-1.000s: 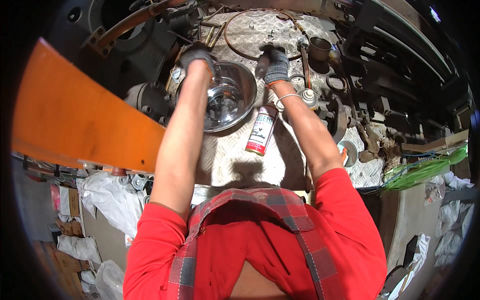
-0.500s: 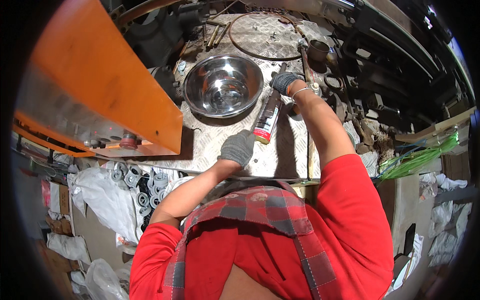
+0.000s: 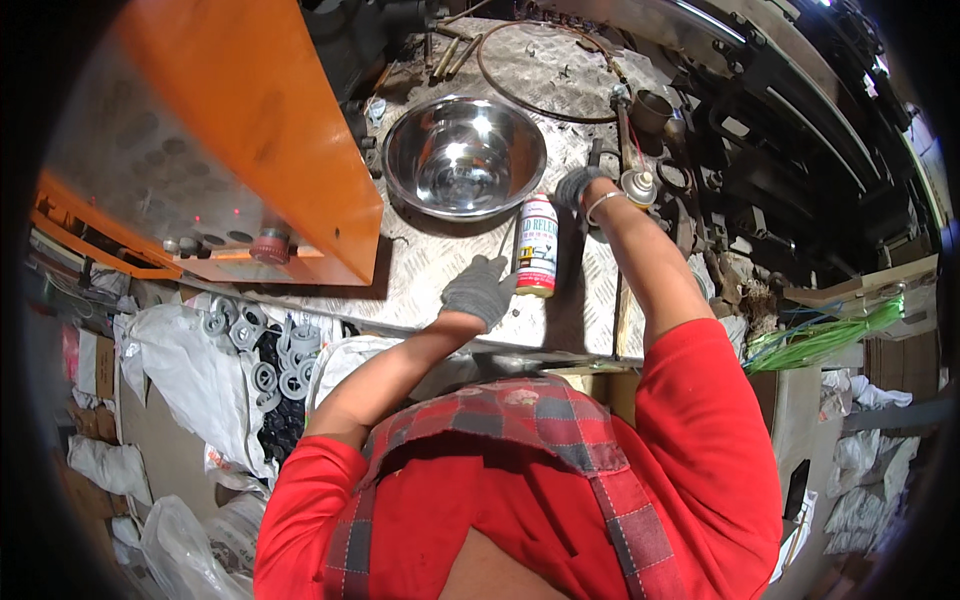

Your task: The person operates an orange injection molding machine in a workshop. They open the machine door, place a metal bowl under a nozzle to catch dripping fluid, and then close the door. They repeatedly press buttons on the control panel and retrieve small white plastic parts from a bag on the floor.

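My left hand point(image 3: 478, 291), in a grey glove, is closed near the front of the metal-topped bench. A thin grey rod point(image 3: 508, 238) sticks up from its fingers. Just right of it stands a white and red spray can point(image 3: 537, 248). Beyond the can's right side, my gloved right hand point(image 3: 580, 188) is closed around a dark, flat, bar-like tool point(image 3: 596, 152), whose far end shows past the knuckles. The rest of that tool is hidden. A shiny steel bowl point(image 3: 465, 160) sits beyond my left hand.
An orange machine housing point(image 3: 240, 130) with a red knob point(image 3: 270, 247) rises at the left. Another spray can point(image 3: 638, 185) stands beside my right wrist. Farther back lie a large thin ring point(image 3: 490, 75) and a small dark cup point(image 3: 652, 110). Dark machinery lines the right.
My right hand has drawn the dark tool off to the right, away from the left hand, uncovering the spray can. The whole view has shifted slightly.
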Available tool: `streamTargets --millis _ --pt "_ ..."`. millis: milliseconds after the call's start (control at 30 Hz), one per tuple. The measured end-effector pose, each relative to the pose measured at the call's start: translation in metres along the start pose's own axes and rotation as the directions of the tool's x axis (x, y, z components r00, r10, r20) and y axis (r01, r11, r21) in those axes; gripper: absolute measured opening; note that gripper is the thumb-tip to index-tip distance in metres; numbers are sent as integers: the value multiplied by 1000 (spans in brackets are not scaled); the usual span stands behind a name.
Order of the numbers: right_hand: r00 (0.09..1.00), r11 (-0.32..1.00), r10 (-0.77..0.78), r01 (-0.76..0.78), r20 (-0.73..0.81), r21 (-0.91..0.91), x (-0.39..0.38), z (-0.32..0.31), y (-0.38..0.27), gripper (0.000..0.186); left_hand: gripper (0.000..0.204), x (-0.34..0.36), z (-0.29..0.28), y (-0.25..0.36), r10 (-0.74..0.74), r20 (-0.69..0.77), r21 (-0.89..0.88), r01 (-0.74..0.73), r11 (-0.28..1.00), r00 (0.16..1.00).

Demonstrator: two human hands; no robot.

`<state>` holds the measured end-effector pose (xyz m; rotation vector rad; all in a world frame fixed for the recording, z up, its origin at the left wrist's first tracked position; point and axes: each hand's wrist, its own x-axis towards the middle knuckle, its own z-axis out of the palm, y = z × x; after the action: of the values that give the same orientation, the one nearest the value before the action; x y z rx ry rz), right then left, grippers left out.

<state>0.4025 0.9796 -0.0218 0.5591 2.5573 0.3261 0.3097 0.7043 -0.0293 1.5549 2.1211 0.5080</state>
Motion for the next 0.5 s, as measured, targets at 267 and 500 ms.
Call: streamTargets --millis 267,500 --pt "994 875 102 -67 -46 480 -28 -22 -54 52 49 -29 12 -5 86 -72 -105 -93 990 994" --pt "697 304 692 -514 185 802 -63 -6 -127 94 40 -110 7 -40 136 -344 -131 -190 973 929"
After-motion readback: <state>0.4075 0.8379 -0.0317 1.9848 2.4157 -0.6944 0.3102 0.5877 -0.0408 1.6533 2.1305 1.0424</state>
